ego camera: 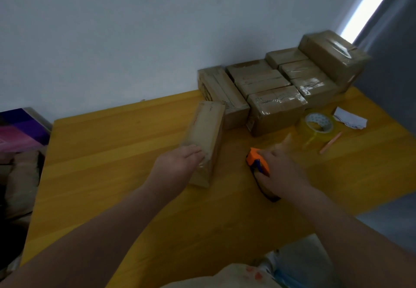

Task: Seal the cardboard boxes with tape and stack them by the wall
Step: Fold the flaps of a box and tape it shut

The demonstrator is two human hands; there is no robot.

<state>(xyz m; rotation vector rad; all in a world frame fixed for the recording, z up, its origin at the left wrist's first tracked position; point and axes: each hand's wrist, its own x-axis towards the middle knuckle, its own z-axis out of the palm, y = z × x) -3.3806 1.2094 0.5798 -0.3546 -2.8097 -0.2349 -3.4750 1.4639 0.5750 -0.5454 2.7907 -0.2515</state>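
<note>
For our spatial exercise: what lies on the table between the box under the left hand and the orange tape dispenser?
Nothing: in the head view, only bare yellow table separates the box from the tape dispenser gripped by the right hand.

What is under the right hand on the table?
An orange and blue tape dispenser sits under the right hand, on the table. The hand covers most of it, so its tape roll cannot be seen.
</note>
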